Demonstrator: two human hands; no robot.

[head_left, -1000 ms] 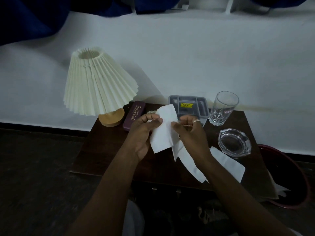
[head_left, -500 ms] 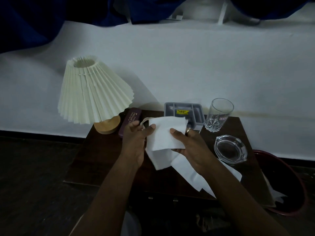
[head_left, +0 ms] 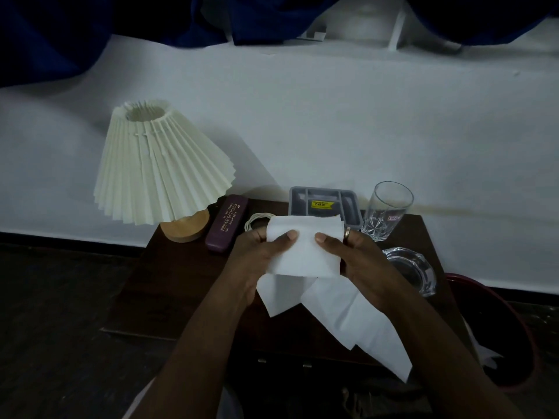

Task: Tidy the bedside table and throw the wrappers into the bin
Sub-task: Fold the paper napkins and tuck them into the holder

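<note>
A white tissue (head_left: 305,252) is held flat between both hands above the dark wooden bedside table (head_left: 169,285). My left hand (head_left: 257,261) pinches its left edge, thumb on top. My right hand (head_left: 360,261), with a ring on one finger, pinches its right edge. More white tissue (head_left: 357,322) hangs below the folded part and trails toward the table's front right. A dark red bin (head_left: 508,334) stands on the floor right of the table, with white paper inside it.
On the table stand a pleated cream lamp (head_left: 157,164) on a wooden base, a maroon spectacle case (head_left: 228,222), a coiled white cord (head_left: 257,220), a grey compartment tray (head_left: 325,207), a drinking glass (head_left: 385,210) and a glass ashtray (head_left: 408,270). White wall behind.
The tissue has been folded over into a flat rectangle, and both hands now grip its two sides. The view has shifted slightly down and to the right.
</note>
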